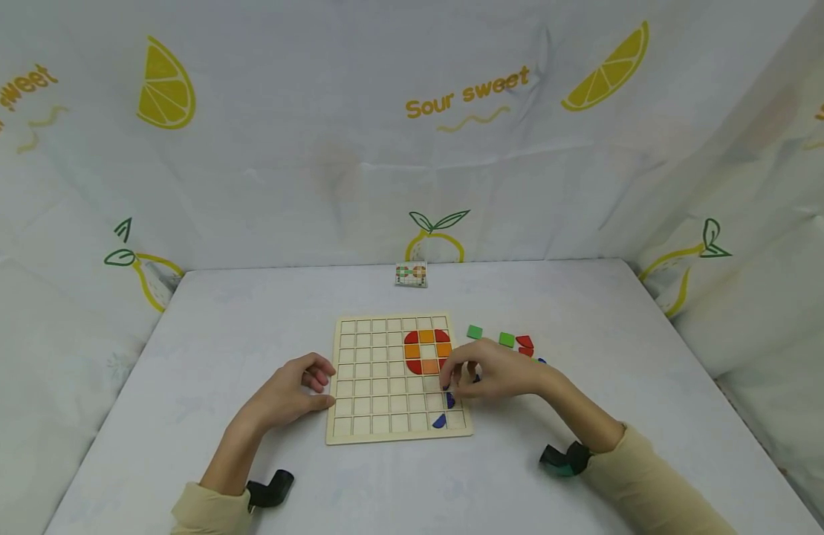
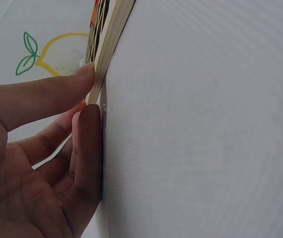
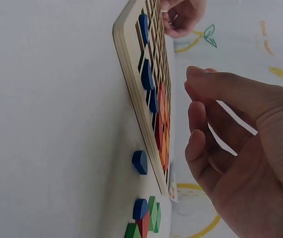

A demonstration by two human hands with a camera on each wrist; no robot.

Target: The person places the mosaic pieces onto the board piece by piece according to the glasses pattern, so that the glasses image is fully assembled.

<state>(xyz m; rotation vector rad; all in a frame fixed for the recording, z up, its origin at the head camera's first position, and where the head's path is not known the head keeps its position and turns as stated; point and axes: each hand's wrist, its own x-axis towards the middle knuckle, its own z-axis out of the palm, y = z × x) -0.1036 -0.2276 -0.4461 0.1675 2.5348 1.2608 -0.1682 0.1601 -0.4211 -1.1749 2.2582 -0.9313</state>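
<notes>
A pale wooden grid board (image 1: 371, 405) lies on the table between the hands. At its left edge rests my left hand (image 1: 294, 390), with the thumb tip against the rim and the fingers loosely bent beside it. My right hand (image 1: 498, 369) hovers over the right edge, its fingers bent and nothing visible between them in the right wrist view. Beneath it, blue pieces (image 3: 147, 74) sit along the right side of the board, a half-round one (image 1: 439, 421) tilted in its square. Red and orange pieces (image 1: 426, 336) form a ring higher up on the board.
Right of the board lie loose pieces: green squares (image 1: 507, 339), red pieces (image 1: 524, 342) and a blue piece (image 3: 140, 162). A small pattern card (image 1: 412, 274) stands at the table's back edge. White cloth (image 1: 284, 186) with lemon prints hangs behind and at the sides.
</notes>
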